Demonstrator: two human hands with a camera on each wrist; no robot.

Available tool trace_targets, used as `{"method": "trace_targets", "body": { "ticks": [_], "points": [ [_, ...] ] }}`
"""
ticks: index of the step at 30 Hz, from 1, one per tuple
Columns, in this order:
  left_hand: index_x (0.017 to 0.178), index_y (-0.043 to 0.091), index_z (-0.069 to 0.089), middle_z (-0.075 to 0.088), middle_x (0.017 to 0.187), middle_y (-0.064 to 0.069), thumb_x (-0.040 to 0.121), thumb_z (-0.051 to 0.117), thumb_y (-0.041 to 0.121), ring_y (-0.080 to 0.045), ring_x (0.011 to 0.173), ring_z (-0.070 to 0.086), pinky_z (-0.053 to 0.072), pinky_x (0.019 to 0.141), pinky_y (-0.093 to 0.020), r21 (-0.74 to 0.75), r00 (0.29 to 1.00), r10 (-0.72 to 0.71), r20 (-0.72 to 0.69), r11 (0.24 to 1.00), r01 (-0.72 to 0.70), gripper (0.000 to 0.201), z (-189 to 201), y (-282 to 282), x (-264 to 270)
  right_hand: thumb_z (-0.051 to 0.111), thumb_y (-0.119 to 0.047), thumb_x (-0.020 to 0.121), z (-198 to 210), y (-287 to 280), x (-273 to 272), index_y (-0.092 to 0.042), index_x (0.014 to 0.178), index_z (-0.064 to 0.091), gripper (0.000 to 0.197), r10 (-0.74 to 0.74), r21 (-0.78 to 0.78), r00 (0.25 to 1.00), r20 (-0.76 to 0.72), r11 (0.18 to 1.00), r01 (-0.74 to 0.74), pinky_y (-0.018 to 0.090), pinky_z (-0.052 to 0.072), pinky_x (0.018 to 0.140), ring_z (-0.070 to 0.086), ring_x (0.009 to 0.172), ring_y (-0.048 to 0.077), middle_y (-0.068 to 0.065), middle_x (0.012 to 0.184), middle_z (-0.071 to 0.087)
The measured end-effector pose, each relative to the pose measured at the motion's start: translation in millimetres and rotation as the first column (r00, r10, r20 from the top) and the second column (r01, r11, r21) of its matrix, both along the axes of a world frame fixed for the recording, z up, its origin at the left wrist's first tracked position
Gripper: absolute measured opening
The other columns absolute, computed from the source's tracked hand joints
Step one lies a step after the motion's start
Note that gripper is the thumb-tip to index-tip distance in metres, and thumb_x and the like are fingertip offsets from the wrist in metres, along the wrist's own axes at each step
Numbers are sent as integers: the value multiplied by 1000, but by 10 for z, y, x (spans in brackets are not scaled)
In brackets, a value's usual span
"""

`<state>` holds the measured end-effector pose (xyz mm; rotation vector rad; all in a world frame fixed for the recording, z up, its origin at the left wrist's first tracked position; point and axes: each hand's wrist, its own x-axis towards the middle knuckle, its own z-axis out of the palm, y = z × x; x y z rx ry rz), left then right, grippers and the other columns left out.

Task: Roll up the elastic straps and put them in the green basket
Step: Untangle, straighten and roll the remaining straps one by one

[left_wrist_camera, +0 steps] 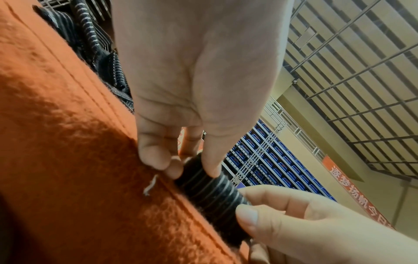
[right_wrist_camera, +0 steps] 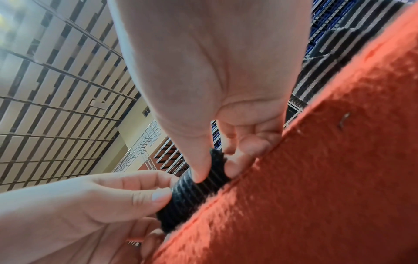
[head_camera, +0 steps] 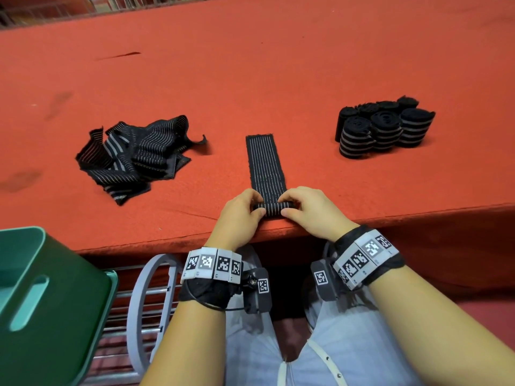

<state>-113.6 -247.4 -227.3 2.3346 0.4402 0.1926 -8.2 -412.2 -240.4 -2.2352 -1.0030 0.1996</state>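
Observation:
A black elastic strap (head_camera: 266, 160) with thin white stripes lies flat on the orange table (head_camera: 250, 79), running away from me. Its near end is wound into a small roll (head_camera: 272, 209) close to the table's front edge. My left hand (head_camera: 242, 211) pinches the roll's left end (left_wrist_camera: 199, 178) between thumb and fingers. My right hand (head_camera: 306, 208) pinches the right end (right_wrist_camera: 203, 180) the same way. A loose heap of unrolled straps (head_camera: 133, 156) lies to the left. Several finished rolls (head_camera: 384, 126) stand at the right. The green basket (head_camera: 47, 299) sits below the table at the lower left.
A grey metal frame with a ring (head_camera: 145, 302) stands beside the basket, under the table edge. My lap in light trousers (head_camera: 306, 352) is below the hands. The orange cloth stretches far back behind the straps.

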Motion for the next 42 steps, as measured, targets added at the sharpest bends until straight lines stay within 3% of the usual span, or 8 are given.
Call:
{"method": "trace_targets", "body": {
  "ticks": [3,8,12,16,21,28,36,42],
  "points": [
    [93,26,57,62,74,-1,92,62,22,-28,72,64,57,73,-52,-38,1000,-15,-9,999,15,7,12,17,-31,70,-29,88,86,-51,-16,-29,103,66,16,-8,6,995,-94,1000,9,28,42,69,55,70,4,-10,83,62],
    [85,23,59,61,65,-1,94,60,21,-30,64,68,59,64,-49,-71,999,-7,-48,997,3,10,68,-3,-23,69,-30,88,121,-59,-28,-30,95,59,12,6,-32,988,-152,999,-11,36,50,71,61,72,17,1,81,65],
    [84,18,61,63,63,-4,94,60,19,-31,59,69,60,58,-47,-85,998,30,-56,996,-34,10,88,-11,7,67,-29,89,97,-30,-26,-25,96,60,10,-9,-26,990,-140,1000,6,32,44,66,56,69,10,-3,78,63],
    [85,22,61,63,65,-1,88,64,22,-29,64,68,59,67,-48,-73,998,60,-12,995,-61,5,18,1,23,67,-29,90,8,12,-36,-26,92,64,5,-57,0,996,-76,998,57,31,42,70,55,75,8,-7,82,63],
    [85,36,60,51,92,7,80,71,31,-20,84,62,57,76,-50,-35,998,49,40,998,-48,13,-55,1,12,66,-32,89,-67,45,-33,-27,91,68,6,-112,9,993,-28,994,112,38,48,80,57,83,14,-6,86,62],
    [107,24,68,48,107,10,66,88,19,-11,89,56,51,89,-36,71,1000,-7,-4,997,7,46,-61,47,2,64,-33,91,-67,61,-60,-29,94,57,10,-160,55,986,-47,985,163,39,50,68,58,67,15,1,66,61],
    [112,18,69,56,108,9,78,79,17,-13,96,57,52,89,-38,144,997,-71,28,987,66,36,-79,66,11,61,-37,93,-30,80,-15,-30,91,71,12,-180,4,982,-48,984,181,35,49,77,60,83,15,-10,79,66],
    [102,30,62,62,102,13,81,74,15,-15,71,61,58,74,-48,-39,998,-44,40,998,46,28,-64,88,7,58,-43,95,-14,67,-23,-26,102,73,23,-158,-26,986,-43,987,157,33,44,82,58,93,17,-6,94,63]
  ]
}}
